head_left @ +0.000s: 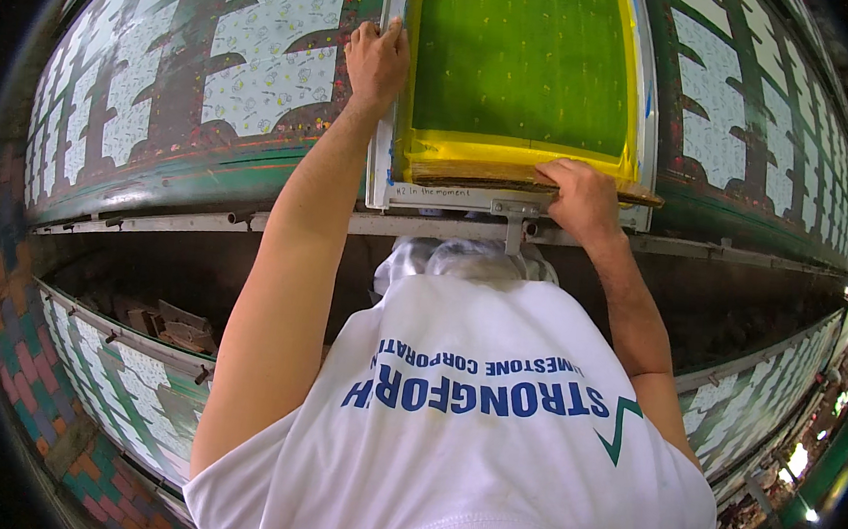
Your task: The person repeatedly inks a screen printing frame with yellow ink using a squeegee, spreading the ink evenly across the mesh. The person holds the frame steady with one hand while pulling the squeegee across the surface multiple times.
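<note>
In front of me a screen-printing frame with metal sides lies on the long green table. Its green mesh is bordered by yellow tape. At the frame's left side my left hand is closed around the metal rail. My right hand grips a long, thin wooden squeegee near its right part. The squeegee lies crosswise along the near end of the frame, its right end sticking out past the frame's side. Its lower edge is hard to make out.
Pale printed fabric pieces lie on the table left of the frame, with more fabric pieces to the right. A metal rail with small stops runs along the near table edge. Behind me another table carries similar pieces beside coloured paving.
</note>
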Demonstrator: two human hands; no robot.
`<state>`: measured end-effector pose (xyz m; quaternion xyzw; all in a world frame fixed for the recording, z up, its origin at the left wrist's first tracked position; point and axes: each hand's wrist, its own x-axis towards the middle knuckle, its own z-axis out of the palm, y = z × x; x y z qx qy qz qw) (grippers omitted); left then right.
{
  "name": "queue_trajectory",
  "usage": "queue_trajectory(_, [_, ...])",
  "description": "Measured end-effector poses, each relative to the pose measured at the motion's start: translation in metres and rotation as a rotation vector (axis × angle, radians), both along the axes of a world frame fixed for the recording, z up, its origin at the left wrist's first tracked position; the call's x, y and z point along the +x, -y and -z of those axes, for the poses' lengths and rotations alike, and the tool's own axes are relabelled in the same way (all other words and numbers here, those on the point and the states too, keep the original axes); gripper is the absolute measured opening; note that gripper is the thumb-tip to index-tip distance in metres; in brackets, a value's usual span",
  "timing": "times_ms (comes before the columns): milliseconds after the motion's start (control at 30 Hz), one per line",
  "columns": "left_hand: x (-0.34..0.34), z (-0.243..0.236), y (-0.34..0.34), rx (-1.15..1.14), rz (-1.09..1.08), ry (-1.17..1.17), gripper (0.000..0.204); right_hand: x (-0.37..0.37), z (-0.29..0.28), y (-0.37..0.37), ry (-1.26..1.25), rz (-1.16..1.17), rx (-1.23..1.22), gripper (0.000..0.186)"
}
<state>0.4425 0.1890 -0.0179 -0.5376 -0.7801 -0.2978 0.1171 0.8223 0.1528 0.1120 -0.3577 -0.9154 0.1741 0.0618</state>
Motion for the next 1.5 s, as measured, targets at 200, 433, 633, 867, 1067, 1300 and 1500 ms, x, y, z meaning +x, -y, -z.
queue_trajectory(200, [-0.001, 0.002, -0.003, 0.029, -0.001, -0.016, 0.028, -0.004, 0.014, -0.008, 0.111, 0.035, 0.034, 0.046])
queue_trajectory(433, [0.001, -0.002, -0.002, 0.011, -0.028, 0.056, 0.024, -0.027, 0.032, -0.038, 0.01, 0.09, 0.164, 0.043])
queue_trajectory(633, [0.001, -0.011, -0.001, 0.001, -0.038, 0.062, 0.026, -0.091, 0.051, -0.153, 0.156, 0.183, 0.136, 0.02])
queue_trajectory(867, [0.004, -0.018, -0.001, -0.078, -0.056, 0.037, 0.029, -0.168, 0.048, -0.333, 0.143, 0.144, 0.214, 0.014])
queue_trajectory(1067, [0.006, -0.021, -0.003, -0.105, -0.061, 0.032, 0.029, -0.207, 0.046, -0.44, 0.199, 0.1, 0.25, 0.027])
queue_trajectory(1300, [0.007, -0.026, -0.003, -0.108, -0.049, 0.004, 0.029, -0.222, 0.027, -0.509, 0.323, 0.052, 0.106, 0.04])
queue_trajectory(1500, [0.008, -0.029, -0.005, -0.126, -0.048, 0.008, 0.028, -0.234, 0.036, -0.521, 0.353, -0.014, 0.141, 0.039])
